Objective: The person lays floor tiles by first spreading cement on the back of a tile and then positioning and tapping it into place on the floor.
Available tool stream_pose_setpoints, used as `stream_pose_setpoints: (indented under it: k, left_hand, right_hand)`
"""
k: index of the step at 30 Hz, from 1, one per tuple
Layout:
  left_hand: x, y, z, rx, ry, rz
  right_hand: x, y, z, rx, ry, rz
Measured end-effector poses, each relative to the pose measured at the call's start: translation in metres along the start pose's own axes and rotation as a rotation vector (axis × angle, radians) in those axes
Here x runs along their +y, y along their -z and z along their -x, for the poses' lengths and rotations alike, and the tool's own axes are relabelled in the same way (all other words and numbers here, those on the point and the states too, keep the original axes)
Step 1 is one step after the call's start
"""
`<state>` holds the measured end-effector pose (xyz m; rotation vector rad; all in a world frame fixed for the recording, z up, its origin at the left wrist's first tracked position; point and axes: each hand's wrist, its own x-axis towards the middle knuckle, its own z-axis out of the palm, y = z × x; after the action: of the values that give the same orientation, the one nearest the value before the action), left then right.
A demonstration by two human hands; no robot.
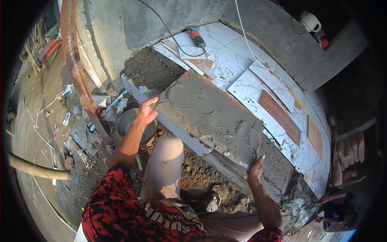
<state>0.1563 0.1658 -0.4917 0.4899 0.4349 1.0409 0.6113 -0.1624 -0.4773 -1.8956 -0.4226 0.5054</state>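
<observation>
Between my hands is a long rectangular tile (213,117), its upper face coated with wet grey mortar and a reddish-brown strip showing along its far edge. My left hand (148,111) grips the tile's left end, fingers partly hidden by the edge. At the near right corner, my right hand (255,171) holds on, its fingers partly out of sight under the tile. Below the tile runs a ledge with a pale edge (181,135). Rough mortar (278,161) lies just beyond the right end, and more mortar bed (151,68) spreads past the left end.
White marbled floor tiles (219,60) lie beyond, with a red angle grinder (197,39), cut tile pieces (280,115) and cables on them. A bucket (135,123) stands by my left knee. A curved brown post (76,68) rises at left. Another person (336,209) is at far right.
</observation>
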Motion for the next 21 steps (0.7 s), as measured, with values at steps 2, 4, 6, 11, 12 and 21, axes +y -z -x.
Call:
stream_pose_setpoints:
  k: [2, 4, 6, 11, 12, 21]
  left_hand:
    - [0.002, 0.024, -0.01, 0.038, -0.019, 0.035]
    - [-0.001, 0.032, -0.019, 0.069, -0.027, 0.076]
    - [0.007, 0.053, -0.012, 0.121, -0.049, 0.059]
    - [0.016, 0.046, -0.015, 0.148, -0.052, 0.057]
    - [0.016, 0.047, -0.016, 0.168, -0.045, 0.063]
    - [0.032, 0.062, -0.053, 0.388, 0.185, -0.229]
  right_hand:
    - [-0.016, -0.034, 0.015, -0.003, -0.123, 0.071]
    - [0.001, -0.051, 0.01, 0.024, -0.087, 0.077]
    - [-0.029, -0.086, 0.052, 0.056, -0.09, 0.084]
    - [0.02, -0.09, 0.052, 0.043, 0.038, 0.142]
    - [0.022, -0.087, 0.057, -0.038, 0.091, 0.172]
    - [-0.011, -0.058, 0.075, -0.361, -0.17, 0.132]
